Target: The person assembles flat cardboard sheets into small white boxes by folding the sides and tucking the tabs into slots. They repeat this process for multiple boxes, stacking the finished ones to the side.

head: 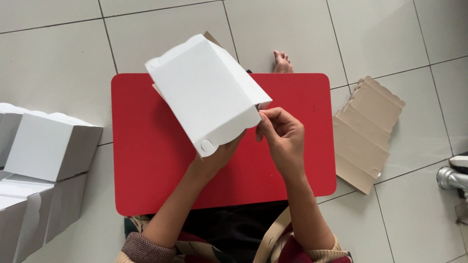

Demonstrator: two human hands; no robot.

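Your left hand (219,157) grips white box (207,95) from beneath | right hand (280,134) pinches its flap | red table (146,165) on grey tiled floor (58,48).

Both forearms extend forward from the body and converge toward the middle. Left hand (219,156): raised, palm up, mostly hidden; only the heel of the palm and wrist show. Right hand (280,134): back of the hand facing up, fingers curled inward, thumb and forefinger pinched together at the tips. One bare foot (282,62) lies ahead, toes pointing away.
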